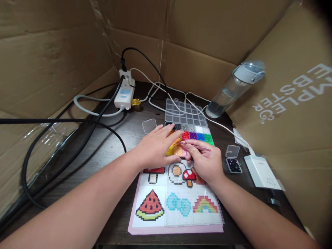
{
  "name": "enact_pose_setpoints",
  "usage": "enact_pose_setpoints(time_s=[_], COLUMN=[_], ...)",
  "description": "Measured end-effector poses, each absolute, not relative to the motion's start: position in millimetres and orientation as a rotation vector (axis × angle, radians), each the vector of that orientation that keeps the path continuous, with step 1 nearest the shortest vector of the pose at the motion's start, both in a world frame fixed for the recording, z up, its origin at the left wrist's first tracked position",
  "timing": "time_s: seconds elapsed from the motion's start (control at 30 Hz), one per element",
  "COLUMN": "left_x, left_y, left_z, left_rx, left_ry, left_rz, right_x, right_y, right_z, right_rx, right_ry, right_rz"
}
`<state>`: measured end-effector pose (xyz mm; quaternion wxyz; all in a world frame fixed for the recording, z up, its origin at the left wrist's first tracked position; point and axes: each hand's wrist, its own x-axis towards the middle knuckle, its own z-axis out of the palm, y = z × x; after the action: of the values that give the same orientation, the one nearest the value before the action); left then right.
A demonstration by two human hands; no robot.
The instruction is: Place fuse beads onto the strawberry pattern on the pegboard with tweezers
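A bead box (193,136) with compartments of small coloured beads lies on the table, its clear lid (185,116) folded back. My left hand (158,143) rests over the box's left side, fingers spread, covering some compartments. Pink tweezers (198,147) are pinched in my right hand (207,162), their tip among the orange and yellow beads. Nearer me lies a pattern sheet (149,223) with pixel pictures, among them a watermelon, a bow and a rainbow. A clear pegboard (192,221) covers its right part, and a red mushroom (189,176) shows beside my right hand.
A power strip (125,93) with cables stands at the back left, beside a small gold cup (136,103). A water bottle (233,90) is at the back right. On the right are a small box of dark beads (233,165) and a white charger (261,173). Cardboard walls surround the table.
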<state>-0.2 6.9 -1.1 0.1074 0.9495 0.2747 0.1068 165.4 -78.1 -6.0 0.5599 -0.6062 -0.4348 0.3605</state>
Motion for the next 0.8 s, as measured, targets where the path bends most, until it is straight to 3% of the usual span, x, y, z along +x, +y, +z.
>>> enact_pose_setpoints(time_s=[0.8], left_x=[1.4], left_y=[6.9], left_z=[-0.9], left_rx=[2.803], left_ry=[0.817], left_rz=[0.290], right_x=[167.6], right_y=[-90.1], right_z=[-2.5], right_rx=[-1.411], right_ry=[-1.025], right_rz=[0.809])
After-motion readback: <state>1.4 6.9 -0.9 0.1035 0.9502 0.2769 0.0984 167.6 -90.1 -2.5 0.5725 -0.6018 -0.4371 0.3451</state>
